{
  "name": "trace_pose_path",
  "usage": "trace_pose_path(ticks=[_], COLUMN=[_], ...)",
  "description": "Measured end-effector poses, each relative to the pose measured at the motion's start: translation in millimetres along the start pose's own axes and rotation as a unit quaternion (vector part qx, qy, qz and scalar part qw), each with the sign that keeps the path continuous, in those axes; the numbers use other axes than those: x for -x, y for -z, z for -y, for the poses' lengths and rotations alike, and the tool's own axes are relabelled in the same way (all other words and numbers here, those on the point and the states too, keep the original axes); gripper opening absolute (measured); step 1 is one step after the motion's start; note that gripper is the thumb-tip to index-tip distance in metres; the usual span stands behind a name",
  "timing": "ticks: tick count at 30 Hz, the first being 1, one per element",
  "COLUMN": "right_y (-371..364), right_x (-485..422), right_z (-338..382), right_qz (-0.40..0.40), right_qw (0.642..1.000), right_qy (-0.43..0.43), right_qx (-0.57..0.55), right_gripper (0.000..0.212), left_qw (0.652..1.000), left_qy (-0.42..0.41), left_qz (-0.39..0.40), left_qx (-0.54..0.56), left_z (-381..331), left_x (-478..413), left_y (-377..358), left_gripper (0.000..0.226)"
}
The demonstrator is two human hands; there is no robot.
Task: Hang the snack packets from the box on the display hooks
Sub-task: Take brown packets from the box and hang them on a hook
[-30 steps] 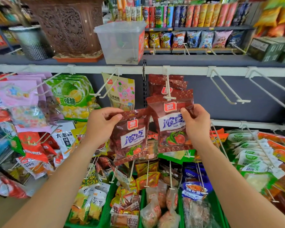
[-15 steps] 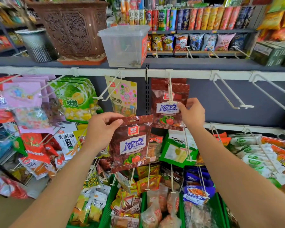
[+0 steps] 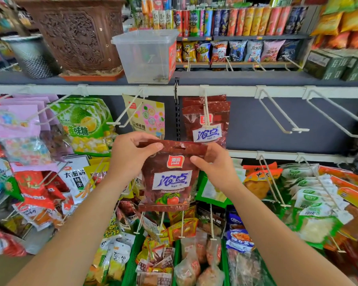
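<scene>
Packet [image 3: 170,174] sits near, just below the hook [image 3: 205,104]. Left hand [image 3: 130,155] and right hand [image 3: 215,164] fingers pinch its top corners. Likely risks: slot misses the hook tip, header creases or tears, hung packets [image 3: 194,120] crowd the tip.

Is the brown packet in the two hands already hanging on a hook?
No, the left hand and the right hand hold the packet by its top, below the hook, with its hole empty.
</scene>
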State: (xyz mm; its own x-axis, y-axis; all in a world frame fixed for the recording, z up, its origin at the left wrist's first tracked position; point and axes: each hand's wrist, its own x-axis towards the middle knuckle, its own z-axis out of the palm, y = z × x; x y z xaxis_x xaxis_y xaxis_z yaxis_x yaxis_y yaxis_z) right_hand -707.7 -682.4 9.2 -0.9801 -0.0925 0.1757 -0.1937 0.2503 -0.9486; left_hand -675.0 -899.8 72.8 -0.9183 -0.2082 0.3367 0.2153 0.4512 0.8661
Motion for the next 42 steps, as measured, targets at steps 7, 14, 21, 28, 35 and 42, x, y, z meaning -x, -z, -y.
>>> trace_pose_path(ticks=[7, 14, 21, 28, 35, 42], right_y=[28.7, 66.2, 75.1, 66.1, 61.7, 49.4], right_x=[14.2, 17.7, -0.9, -14.7, -67.3, -111.1], right_z=[17.6, 30.9, 39.8, 33.8, 15.5, 8.9], right_qz=[-0.013, -0.066, -0.112, -0.138, -0.202, -0.233], right_qw=[0.999, 0.993, 0.987, 0.987, 0.973, 0.960], right_qy=[0.043, 0.091, 0.104, 0.068, 0.005, -0.010], right_qx=[0.001, 0.030, 0.044, 0.047, 0.111, 0.156], right_gripper=[0.015, 0.020, 0.024, 0.013, 0.019, 0.018], left_qw=[0.999, 0.997, 0.997, 0.997, 0.998, 0.997], left_qy=[0.001, -0.009, -0.020, -0.021, -0.029, -0.035], left_qz=[0.042, 0.071, 0.060, 0.054, 0.041, 0.034], left_qx=[0.000, -0.022, -0.053, -0.053, -0.044, -0.059], left_z=[2.2, 10.2, 14.4, 13.1, 8.5, 8.7], left_x=[0.5, 4.1, 3.0, 4.9, 2.4, -5.5], left_y=[1.7, -2.3, 7.0, 13.7, 13.7, 8.0], left_gripper=[0.022, 0.021, 0.009, 0.009, 0.009, 0.009])
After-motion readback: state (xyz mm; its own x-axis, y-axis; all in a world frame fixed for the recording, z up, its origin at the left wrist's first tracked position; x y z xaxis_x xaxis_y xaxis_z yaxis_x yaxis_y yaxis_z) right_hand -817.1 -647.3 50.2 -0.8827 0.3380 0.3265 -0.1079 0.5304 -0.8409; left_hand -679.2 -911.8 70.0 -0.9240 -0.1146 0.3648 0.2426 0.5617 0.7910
